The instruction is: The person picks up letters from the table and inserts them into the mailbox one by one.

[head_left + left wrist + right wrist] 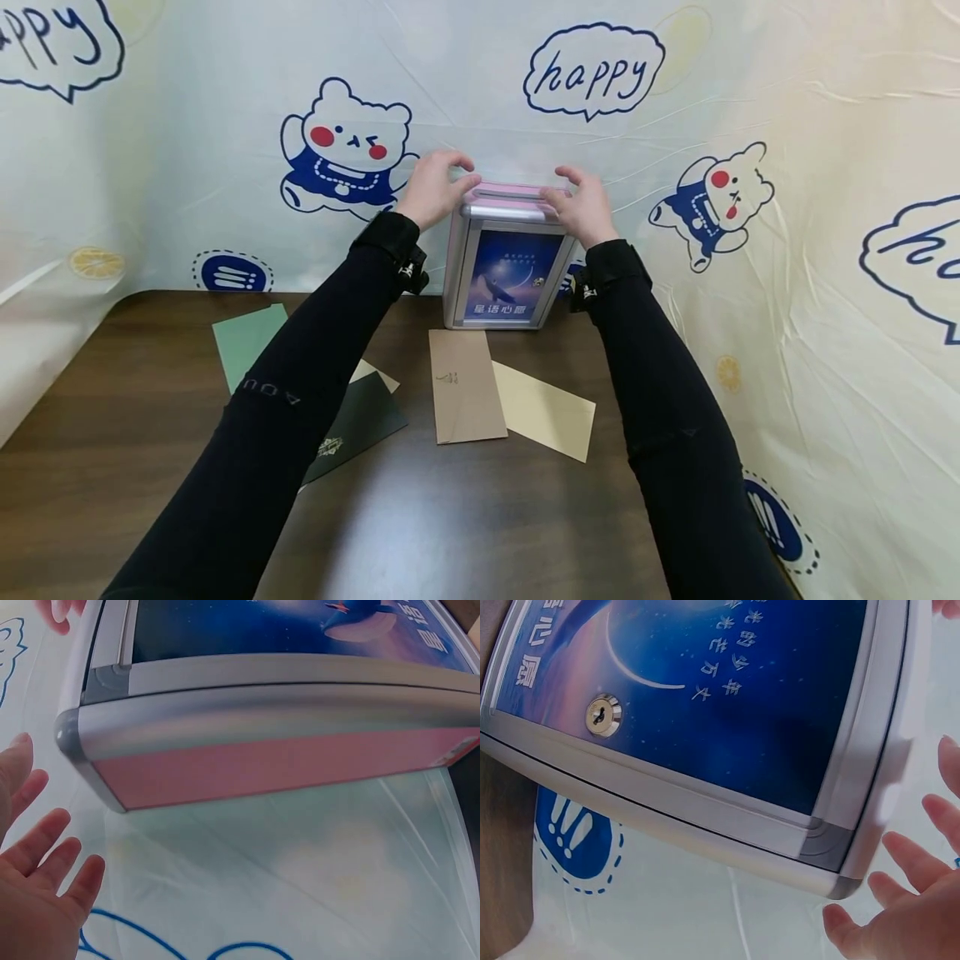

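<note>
A pink box with a silver frame (pixel 513 215) stands upright at the back of the table, a long slot (pixel 510 195) in its top. Its front carries a dark blue whale poster (pixel 504 275), and a round keyhole lock (pixel 603 715) shows in the right wrist view. My left hand (pixel 437 190) is at the box's top left corner, fingers spread and slightly bent. At the top right corner is my right hand (pixel 588 207), its fingers apart too. Neither hand grips anything; whether the fingertips touch the box cannot be told.
A tan envelope (pixel 467 387) lies before the box, overlapping a cream one (pixel 551 412). Left of them lie a dark green envelope (pixel 363 425) and a light green one (pixel 247 337), partly hidden by my left sleeve. A printed cloth (pixel 480 75) hangs right behind the box.
</note>
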The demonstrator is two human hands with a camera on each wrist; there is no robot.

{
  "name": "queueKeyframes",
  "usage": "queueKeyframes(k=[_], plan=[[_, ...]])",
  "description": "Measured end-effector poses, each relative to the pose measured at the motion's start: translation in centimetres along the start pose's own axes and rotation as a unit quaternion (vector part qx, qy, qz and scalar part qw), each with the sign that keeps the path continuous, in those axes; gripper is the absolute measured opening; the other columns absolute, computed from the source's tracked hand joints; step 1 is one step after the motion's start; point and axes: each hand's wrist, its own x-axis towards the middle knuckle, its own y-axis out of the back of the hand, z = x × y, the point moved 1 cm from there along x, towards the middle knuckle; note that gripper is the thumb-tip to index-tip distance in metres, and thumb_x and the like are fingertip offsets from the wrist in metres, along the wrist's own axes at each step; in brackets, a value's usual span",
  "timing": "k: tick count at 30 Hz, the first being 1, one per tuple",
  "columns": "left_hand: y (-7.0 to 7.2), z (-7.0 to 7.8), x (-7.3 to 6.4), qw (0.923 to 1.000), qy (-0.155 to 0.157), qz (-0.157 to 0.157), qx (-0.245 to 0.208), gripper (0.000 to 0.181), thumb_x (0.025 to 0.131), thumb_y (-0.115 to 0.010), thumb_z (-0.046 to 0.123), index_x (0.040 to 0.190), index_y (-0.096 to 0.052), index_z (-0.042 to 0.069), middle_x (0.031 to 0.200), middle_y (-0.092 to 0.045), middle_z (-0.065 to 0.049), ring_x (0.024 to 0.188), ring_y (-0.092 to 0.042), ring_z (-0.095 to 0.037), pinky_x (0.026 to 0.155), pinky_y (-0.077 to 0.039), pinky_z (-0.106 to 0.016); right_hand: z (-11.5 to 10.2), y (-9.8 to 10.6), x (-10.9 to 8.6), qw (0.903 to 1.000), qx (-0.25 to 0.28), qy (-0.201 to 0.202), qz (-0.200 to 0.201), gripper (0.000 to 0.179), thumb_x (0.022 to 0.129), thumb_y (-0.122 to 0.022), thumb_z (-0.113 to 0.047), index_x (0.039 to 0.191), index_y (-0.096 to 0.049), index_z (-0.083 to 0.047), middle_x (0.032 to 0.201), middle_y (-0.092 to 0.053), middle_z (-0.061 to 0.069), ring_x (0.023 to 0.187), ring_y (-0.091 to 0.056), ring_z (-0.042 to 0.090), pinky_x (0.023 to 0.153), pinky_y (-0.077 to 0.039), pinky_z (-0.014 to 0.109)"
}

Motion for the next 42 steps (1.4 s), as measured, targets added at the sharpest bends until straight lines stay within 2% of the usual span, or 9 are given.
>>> queueKeyframes(k=[6, 13, 18, 24, 28, 34, 35, 37, 42], plan=[[1.3, -1.0, -1.1, 1.0000, 0.005, 0.003, 0.002, 0.041, 0.092, -0.048, 0.045, 0.120, -0.054, 0.016, 0.131, -0.046, 0.001, 0.121, -0.035, -0.011, 0.100, -0.027, -0.025, -1.1, -0.2, -0.8, 0.9995, -0.024, 0.017, 0.010, 0.056, 0.088, -0.055, -0.043, 0.138, -0.040, -0.024, 0.146, -0.030, -0.008, 0.130, -0.020, 0.003, 0.104, -0.020, 0.024], [2.6, -2.8, -3.3, 0.9999, 0.005, 0.012, -0.008, 0.043, 0.091, -0.047, 0.047, 0.120, -0.055, 0.016, 0.128, -0.048, 0.001, 0.120, -0.037, -0.013, 0.098, -0.030, -0.027, -2.4, -1.3, -3.3, 0.9931, -0.048, 0.091, 0.056, 0.049, 0.088, -0.057, -0.038, 0.132, -0.047, -0.018, 0.136, -0.044, -0.001, 0.126, -0.030, 0.006, 0.102, -0.021, 0.022], [2.9, -4.9, -6.1, 0.9989, 0.004, 0.019, -0.043, 0.042, 0.090, -0.049, 0.046, 0.119, -0.056, 0.017, 0.123, -0.051, 0.002, 0.117, -0.039, -0.012, 0.097, -0.032, -0.029, -1.8, -3.0, -5.9, 0.9878, -0.051, 0.117, 0.089, 0.048, 0.086, -0.060, -0.038, 0.128, -0.051, -0.016, 0.130, -0.050, 0.002, 0.125, -0.033, 0.015, 0.103, -0.021, 0.026], [2.9, -7.5, -10.3, 0.9963, -0.009, 0.010, -0.084, 0.039, 0.089, -0.052, 0.046, 0.116, -0.057, 0.018, 0.117, -0.053, 0.004, 0.108, -0.044, -0.011, 0.089, -0.040, -0.030, -0.3, -5.6, -9.8, 0.9871, -0.027, 0.134, 0.082, 0.048, 0.085, -0.062, -0.037, 0.126, -0.052, -0.014, 0.132, -0.050, 0.004, 0.132, -0.022, 0.027, 0.108, -0.011, 0.041], [2.9, -8.9, -13.1, 0.9955, -0.002, -0.007, -0.095, 0.039, 0.090, -0.051, 0.045, 0.118, -0.056, 0.019, 0.117, -0.054, 0.004, 0.106, -0.046, -0.009, 0.089, -0.041, -0.031, 0.0, -7.5, -12.3, 0.9904, 0.011, 0.122, 0.064, 0.048, 0.084, -0.064, -0.036, 0.125, -0.053, -0.015, 0.132, -0.049, 0.006, 0.132, -0.022, 0.030, 0.107, -0.013, 0.047], [2.1, -10.3, -16.8, 0.9929, 0.009, -0.009, -0.119, 0.033, 0.089, -0.054, 0.042, 0.115, -0.056, 0.021, 0.112, -0.055, 0.003, 0.102, -0.048, -0.011, 0.088, -0.042, -0.035, -0.6, -10.4, -15.8, 0.9935, 0.061, 0.095, 0.016, 0.050, 0.082, -0.065, -0.038, 0.126, -0.052, -0.018, 0.129, -0.051, 0.004, 0.123, -0.038, 0.021, 0.102, -0.028, 0.045], [2.0, -10.4, -17.5, 0.9918, 0.014, -0.011, -0.126, 0.034, 0.089, -0.054, 0.043, 0.115, -0.056, 0.022, 0.112, -0.055, 0.003, 0.102, -0.048, -0.012, 0.089, -0.042, -0.036, -0.7, -10.9, -16.4, 0.9933, 0.069, 0.092, 0.002, 0.050, 0.082, -0.065, -0.038, 0.127, -0.052, -0.018, 0.129, -0.051, 0.004, 0.120, -0.040, 0.020, 0.101, -0.030, 0.044], [1.3, -11.6, -18.4, 0.9879, 0.012, -0.023, -0.153, 0.037, 0.087, -0.054, 0.047, 0.116, -0.055, 0.024, 0.115, -0.054, 0.004, 0.104, -0.047, -0.011, 0.090, -0.041, -0.036, -1.0, -12.0, -17.4, 0.9924, 0.083, 0.084, -0.034, 0.049, 0.082, -0.065, -0.036, 0.126, -0.052, -0.021, 0.127, -0.053, 0.001, 0.118, -0.042, 0.016, 0.099, -0.031, 0.042], [0.6, -12.4, -21.1, 0.9879, 0.023, -0.058, -0.142, 0.040, 0.086, -0.053, 0.051, 0.118, -0.053, 0.028, 0.117, -0.053, 0.007, 0.107, -0.046, -0.008, 0.093, -0.038, -0.035, -1.5, -15.0, -19.9, 0.9823, 0.097, 0.068, -0.145, 0.047, 0.083, -0.064, -0.037, 0.127, -0.051, -0.027, 0.127, -0.053, -0.004, 0.118, -0.042, 0.012, 0.096, -0.036, 0.041]])
